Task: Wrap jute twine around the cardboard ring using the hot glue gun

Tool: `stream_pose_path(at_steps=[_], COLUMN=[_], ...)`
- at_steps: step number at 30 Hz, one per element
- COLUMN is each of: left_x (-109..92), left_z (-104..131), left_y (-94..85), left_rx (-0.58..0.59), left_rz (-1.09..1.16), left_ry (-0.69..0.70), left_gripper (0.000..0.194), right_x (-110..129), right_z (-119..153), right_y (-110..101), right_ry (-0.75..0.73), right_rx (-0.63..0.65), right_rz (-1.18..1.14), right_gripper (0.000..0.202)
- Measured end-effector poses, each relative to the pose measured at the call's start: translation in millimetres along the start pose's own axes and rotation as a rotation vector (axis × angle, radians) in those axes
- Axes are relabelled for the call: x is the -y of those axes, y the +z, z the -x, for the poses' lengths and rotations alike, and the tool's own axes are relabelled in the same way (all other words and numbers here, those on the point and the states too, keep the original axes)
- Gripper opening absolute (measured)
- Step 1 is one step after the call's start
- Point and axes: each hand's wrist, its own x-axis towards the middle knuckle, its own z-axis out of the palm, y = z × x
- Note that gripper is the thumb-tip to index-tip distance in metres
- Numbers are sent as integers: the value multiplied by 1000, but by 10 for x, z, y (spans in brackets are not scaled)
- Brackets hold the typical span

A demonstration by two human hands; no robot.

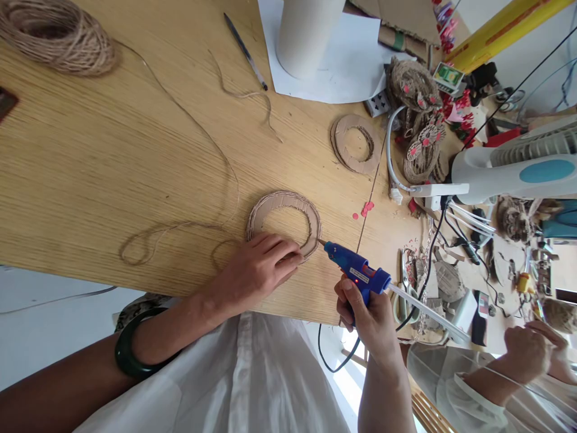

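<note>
A cardboard ring [311, 215] with twine running round its outer edge lies on the wooden table. My left hand [265, 264] grips its near side, with the fingers curled over the rim and partly hiding it. In my right hand [365, 313] is a blue glue gun [356, 264] with a red light on. Its nozzle points left and reaches the ring's right edge. A long clear glue stick [428, 311] sticks out of the gun's back. Loose twine [180, 225] runs from near the ring across the table to a ball of twine [58, 39].
Another pair of stacked cardboard rings [356, 144] lies beyond, near small red paper dots [367, 207]. A pen [246, 51], white paper [333, 84] and a white cylinder [309, 36] are at the back. Cables, a white fan [518, 162] and scissors [406, 282] crowd the right, beside another person's hands [532, 349].
</note>
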Motion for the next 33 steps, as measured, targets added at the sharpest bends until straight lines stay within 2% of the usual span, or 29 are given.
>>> stream_pose_path(at_steps=[13, 19, 33], left_x=[-3, 3, 7], left_z=[-12, -9, -10], left_y=[-22, -6, -19], left_rx=[31, 1, 21], left_rz=[-9, 1, 1], left_ry=[-19, -11, -16], left_gripper=[13, 12, 12], right_x=[-67, -75, -58], right_z=[-146, -135, -216], right_y=[-54, -59, -52], right_ry=[108, 93, 136], right_rx=[63, 76, 77], right_rz=[-338, -380, -429], right_gripper=[41, 39, 39])
